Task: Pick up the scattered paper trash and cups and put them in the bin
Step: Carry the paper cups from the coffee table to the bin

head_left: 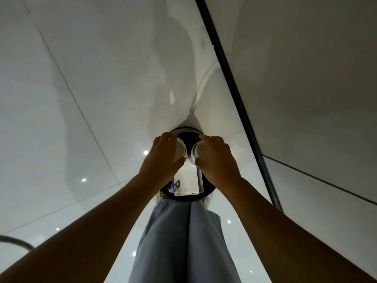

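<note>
1. Head view, centre of the frame. The left hand (pixel 163 158) has its grip wrapped round a pale paper cup (pixel 180 149), fingers over the far side and thumb under the near side. The right hand (pixel 216 160) grasps a second cup (pixel 201 150) in the same way. The two cups lie on their sides with their round ends turned toward the camera, almost touching each other.

2. Head view, just below the hands. Both cups hang over the round black-rimmed bin (pixel 184 198). Inside it show a white liner or panel and some coloured scraps (pixel 175 187) at its lower left; what these scraps are cannot be told.

3. Head view, lower middle. The person's grey-blue trousers (pixel 183 237) stand directly behind the bin, on a glossy pale floor (pixel 77 99) that fills the left and top of the frame.

4. Risks, as judged. The cups sit toward the far edge of the opening, so a release from here could strike the rim and send a cup rolling across the smooth floor. Released together, the cups may knock one another off line. A hard squeeze could crush the thin walls and spill any dregs; whether liquid remains cannot be told.

5. Remaining work. No other scattered trash shows in this view.
</note>
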Demonstrator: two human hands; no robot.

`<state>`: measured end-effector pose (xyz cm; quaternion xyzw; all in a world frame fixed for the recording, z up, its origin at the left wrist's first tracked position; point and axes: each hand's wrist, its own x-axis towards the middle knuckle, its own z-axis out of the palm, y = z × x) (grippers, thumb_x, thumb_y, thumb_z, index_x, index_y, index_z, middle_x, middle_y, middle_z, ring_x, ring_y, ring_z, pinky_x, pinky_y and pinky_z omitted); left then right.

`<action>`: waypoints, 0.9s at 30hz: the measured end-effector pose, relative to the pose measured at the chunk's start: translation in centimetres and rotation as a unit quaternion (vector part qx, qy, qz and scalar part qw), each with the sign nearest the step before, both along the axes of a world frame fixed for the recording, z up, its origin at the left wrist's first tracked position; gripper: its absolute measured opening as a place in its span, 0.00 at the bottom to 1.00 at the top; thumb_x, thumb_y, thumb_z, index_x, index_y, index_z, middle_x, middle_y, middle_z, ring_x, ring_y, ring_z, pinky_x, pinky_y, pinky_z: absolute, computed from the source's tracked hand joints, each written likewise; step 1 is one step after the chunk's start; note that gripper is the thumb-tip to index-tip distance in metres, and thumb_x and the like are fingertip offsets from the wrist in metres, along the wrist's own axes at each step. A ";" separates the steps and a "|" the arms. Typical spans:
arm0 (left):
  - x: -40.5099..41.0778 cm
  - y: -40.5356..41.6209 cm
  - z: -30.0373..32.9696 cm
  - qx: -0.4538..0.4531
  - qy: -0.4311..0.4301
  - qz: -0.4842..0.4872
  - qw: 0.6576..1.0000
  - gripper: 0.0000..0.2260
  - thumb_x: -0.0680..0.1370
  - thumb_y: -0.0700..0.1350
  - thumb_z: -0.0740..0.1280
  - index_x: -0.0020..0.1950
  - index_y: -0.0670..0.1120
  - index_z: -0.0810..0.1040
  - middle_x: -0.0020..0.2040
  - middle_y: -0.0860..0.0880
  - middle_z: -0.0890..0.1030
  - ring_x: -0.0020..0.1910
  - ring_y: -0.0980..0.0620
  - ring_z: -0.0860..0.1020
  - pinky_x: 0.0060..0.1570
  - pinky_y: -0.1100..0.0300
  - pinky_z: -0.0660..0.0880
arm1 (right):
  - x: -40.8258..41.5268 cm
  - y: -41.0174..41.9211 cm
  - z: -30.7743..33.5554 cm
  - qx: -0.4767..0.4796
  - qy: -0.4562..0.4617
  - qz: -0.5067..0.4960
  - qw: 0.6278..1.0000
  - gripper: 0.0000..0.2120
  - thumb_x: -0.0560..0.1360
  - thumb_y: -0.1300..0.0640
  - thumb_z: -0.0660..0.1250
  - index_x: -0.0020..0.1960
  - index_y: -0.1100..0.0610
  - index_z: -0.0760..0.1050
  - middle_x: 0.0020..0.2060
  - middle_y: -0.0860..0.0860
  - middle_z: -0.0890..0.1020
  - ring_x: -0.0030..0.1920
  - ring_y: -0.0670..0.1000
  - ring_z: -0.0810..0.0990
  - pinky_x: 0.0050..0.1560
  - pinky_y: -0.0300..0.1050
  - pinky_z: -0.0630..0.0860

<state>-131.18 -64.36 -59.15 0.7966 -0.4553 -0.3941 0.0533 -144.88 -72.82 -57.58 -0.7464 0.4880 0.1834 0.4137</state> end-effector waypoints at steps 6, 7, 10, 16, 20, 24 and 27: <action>-0.5 0.8 -2.1 0.016 0.014 -0.030 0.999 0.31 0.77 0.52 0.67 0.75 0.44 0.59 0.74 0.46 0.63 0.72 0.46 0.63 0.67 0.58 0.65 | -0.4 1.2 -3.2 -0.028 0.003 0.056 0.998 0.32 0.77 0.48 0.67 0.76 0.50 0.58 0.76 0.50 0.59 0.74 0.52 0.59 0.70 0.44 0.65; -0.6 0.7 -2.3 0.011 0.013 -0.039 0.999 0.31 0.77 0.52 0.66 0.75 0.43 0.59 0.74 0.45 0.63 0.73 0.46 0.62 0.68 0.58 0.64 | -0.4 1.4 -3.6 -0.032 -0.002 0.060 0.998 0.32 0.77 0.47 0.67 0.76 0.50 0.57 0.76 0.50 0.59 0.75 0.51 0.58 0.71 0.44 0.64; -0.7 0.5 -3.1 0.005 0.019 -0.059 0.998 0.32 0.77 0.54 0.65 0.76 0.43 0.57 0.76 0.45 0.59 0.75 0.46 0.59 0.70 0.58 0.60 | -0.2 1.7 -4.5 -0.047 -0.005 0.069 0.996 0.34 0.76 0.46 0.66 0.77 0.51 0.56 0.77 0.51 0.58 0.76 0.53 0.57 0.72 0.46 0.63; 0.3 1.0 -1.2 0.029 -0.007 -0.061 0.998 0.39 0.74 0.58 0.68 0.77 0.45 0.53 0.78 0.47 0.53 0.77 0.47 0.50 0.73 0.55 0.53 | 0.3 1.4 -2.4 -0.046 0.012 0.097 0.994 0.38 0.75 0.47 0.69 0.78 0.50 0.52 0.78 0.50 0.55 0.77 0.53 0.51 0.74 0.47 0.57; 1.5 2.0 4.1 0.041 -0.020 -0.015 0.999 0.35 0.77 0.56 0.65 0.77 0.45 0.53 0.78 0.46 0.55 0.77 0.47 0.51 0.74 0.54 0.52 | 0.9 2.0 3.0 -0.047 -0.006 0.100 0.994 0.36 0.76 0.49 0.68 0.78 0.50 0.53 0.77 0.50 0.57 0.77 0.52 0.54 0.74 0.46 0.60; 2.1 4.0 11.8 0.046 -0.033 0.026 0.998 0.30 0.79 0.54 0.62 0.77 0.46 0.54 0.78 0.46 0.55 0.77 0.48 0.51 0.74 0.55 0.50 | 1.8 3.1 10.3 -0.032 -0.028 0.103 0.994 0.31 0.78 0.47 0.65 0.77 0.50 0.56 0.75 0.48 0.62 0.75 0.49 0.60 0.72 0.45 0.64; 2.5 5.8 17.8 0.050 -0.060 0.046 0.996 0.29 0.80 0.53 0.59 0.77 0.47 0.53 0.78 0.47 0.54 0.77 0.48 0.51 0.74 0.55 0.49 | 3.3 3.7 16.2 -0.030 -0.056 0.123 0.990 0.29 0.79 0.48 0.63 0.76 0.50 0.57 0.74 0.48 0.64 0.74 0.49 0.61 0.72 0.44 0.65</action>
